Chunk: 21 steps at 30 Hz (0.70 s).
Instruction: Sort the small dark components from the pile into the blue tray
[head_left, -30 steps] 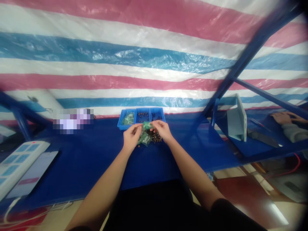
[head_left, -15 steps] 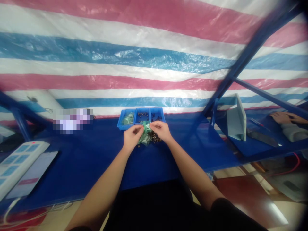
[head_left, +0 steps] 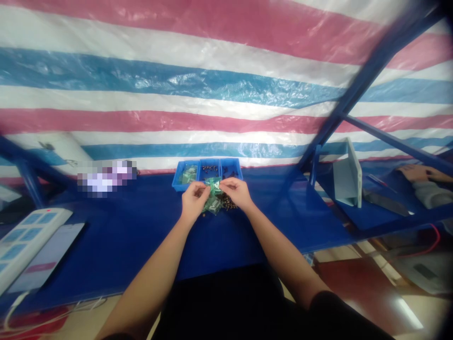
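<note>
Between my hands is a small greenish clear plastic bag (head_left: 213, 184), pinched at its two sides. My left hand (head_left: 193, 200) grips the left side with thumb and fingertips. On the right side, my right hand (head_left: 237, 192) holds it in the same pinch. Below the bag lie more green plastic bags (head_left: 213, 205) on the blue table. A pile of small dark and brassy screw-like parts (head_left: 229, 203) sits beside them, partly behind my right hand. Just beyond stands a blue three-part tray (head_left: 180, 187), with green bags in its left section and small dark parts in the others.
A white power strip (head_left: 33, 236) and a phone (head_left: 53, 255) lie at the table's left. To the right, a tablet on a stand (head_left: 348, 177) stands beyond a blue metal frame (head_left: 329, 113). Another person's hands (head_left: 421, 172) rest at the far right. Striped sheeting (head_left: 212, 118) hangs behind.
My left hand has shifted slightly, and the bag between my hands looks spread a little wider. My right hand is nearly where it was.
</note>
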Each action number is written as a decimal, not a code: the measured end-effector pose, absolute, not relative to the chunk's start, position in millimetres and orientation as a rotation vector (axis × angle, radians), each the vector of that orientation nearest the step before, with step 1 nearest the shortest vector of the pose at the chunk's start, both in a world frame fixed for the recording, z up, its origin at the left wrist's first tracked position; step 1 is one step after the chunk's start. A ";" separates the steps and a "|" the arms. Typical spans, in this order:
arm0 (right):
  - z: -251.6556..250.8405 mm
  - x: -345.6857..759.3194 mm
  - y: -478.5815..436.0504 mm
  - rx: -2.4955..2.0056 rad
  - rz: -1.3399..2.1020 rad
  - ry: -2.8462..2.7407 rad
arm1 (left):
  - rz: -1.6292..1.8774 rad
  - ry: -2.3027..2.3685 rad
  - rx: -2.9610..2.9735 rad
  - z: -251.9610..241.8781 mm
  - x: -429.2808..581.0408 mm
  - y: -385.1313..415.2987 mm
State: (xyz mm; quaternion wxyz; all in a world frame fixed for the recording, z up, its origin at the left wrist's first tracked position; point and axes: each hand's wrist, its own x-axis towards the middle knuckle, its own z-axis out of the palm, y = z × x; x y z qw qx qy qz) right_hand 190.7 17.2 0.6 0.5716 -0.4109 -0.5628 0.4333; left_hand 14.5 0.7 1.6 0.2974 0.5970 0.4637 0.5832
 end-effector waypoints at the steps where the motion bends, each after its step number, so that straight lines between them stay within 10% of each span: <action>1: 0.5 190.7 17.2 -0.970 1.013 -1.318 | 1.542 1.209 1.590 1.1 14.6 0.9; 21: 2.3 192.7 15.9 -1.044 1.077 -1.327 | 1.562 2.030 1.772 -3.0 -46.3 47.9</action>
